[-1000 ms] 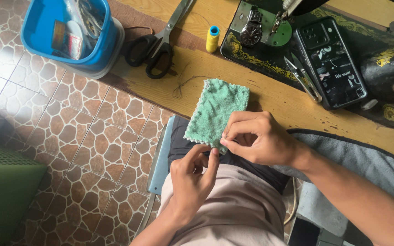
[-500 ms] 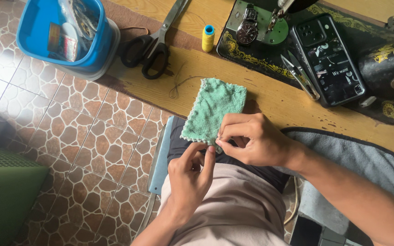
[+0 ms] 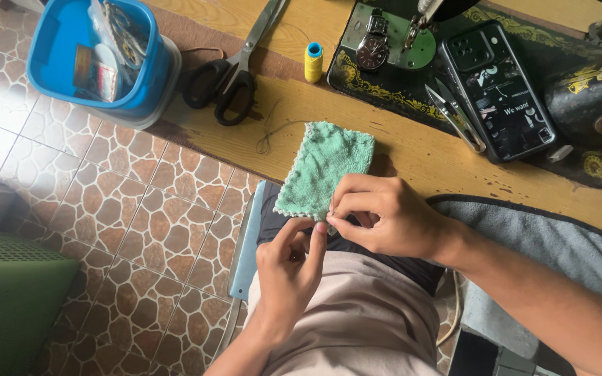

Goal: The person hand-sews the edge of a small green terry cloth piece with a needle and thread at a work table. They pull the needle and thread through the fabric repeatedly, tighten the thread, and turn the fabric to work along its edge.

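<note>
Nearest to me, above a lap in beige cloth, the person's left hand (image 3: 288, 268) comes up from below with thumb and forefinger closed together just under the near edge of a small mint-green terry cloth square with a scalloped stitched border (image 3: 325, 169); whether a thread or needle sits in that pinch I cannot tell. The right hand (image 3: 384, 217) reaches in from the right, its fingertips (image 3: 334, 212) pressed shut on the near right corner of the cloth, the grip tight and small. The cloth itself lies half on the worn yellow wooden bench (image 3: 426, 150), half hanging over its near edge toward the lap. It looks to me like hand-finishing at that corner, perhaps tying off or picking at a stitch; the next move would call for a fine, steady pull with the cloth held flat. To the right, a grey towel with dark binding (image 3: 531, 237) drapes over the bench edge. Farther off, a loose dark thread (image 3: 273, 136) curls left of the cloth, then black-handled scissors (image 3: 228, 76) and a yellow thread spool with a blue core (image 3: 313, 61). Beyond, on the black sewing machine bed with gold decoration (image 3: 384, 90), rest a wristwatch (image 3: 374, 49), silver thread snips (image 3: 456, 118) and a dark smartphone (image 3: 499, 90). At far left stands a blue plastic tub of sewing oddments (image 3: 99, 59).
</note>
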